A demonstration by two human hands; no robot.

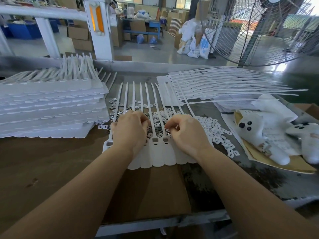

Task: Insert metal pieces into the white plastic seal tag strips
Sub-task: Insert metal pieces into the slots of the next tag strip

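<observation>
Head view, showing a joined sheet of white seal tag strips point(159, 155) lying flat near the front edge of the workbench point(224, 183), on a brown cardboard sheet point(155, 190), with the thin tails running toward the far edge. Two sockets in the middle of the sheet already show metal inserts point(155, 139); the socket at the left end point(109, 144) appears empty, and those under the hands are hidden. A loose pile of metal pieces point(155, 129) lies just behind the sockets, under and between the tails. The left hand point(131, 130) and right hand point(185, 131) hover over this pile with fingers curled; each seems to be pinching up a piece, but what the fingertips hold cannot be told. The step in hand is judged to be picking pieces for the next sockets; the next move calls for turning a piece flat and pressing it squarely into an empty socket. Outward lie stacked strip sheets point(51, 109) at the left edge, fanned sheets point(215, 83) toward the far right, small white plastic parts point(219, 133), and cloth gloves point(276, 133) at the right edge.
</observation>
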